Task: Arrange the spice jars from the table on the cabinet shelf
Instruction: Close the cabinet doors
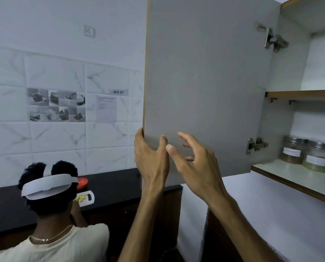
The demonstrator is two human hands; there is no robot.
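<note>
Open cabinet door at centre, swung out to the left of the cabinet, hinged along its right side. Left hand wrapped around the door's lower free edge; right hand just beside it, in front of the door's inner face, fingers spread, contact unclear. Spice jars in a row on the lower cabinet shelf at far right, near the back wall; upper shelf above. Surface below left, along the tiled wall, bearing a cutting board and a bowl. Second person at lower left, before the surface.
</note>
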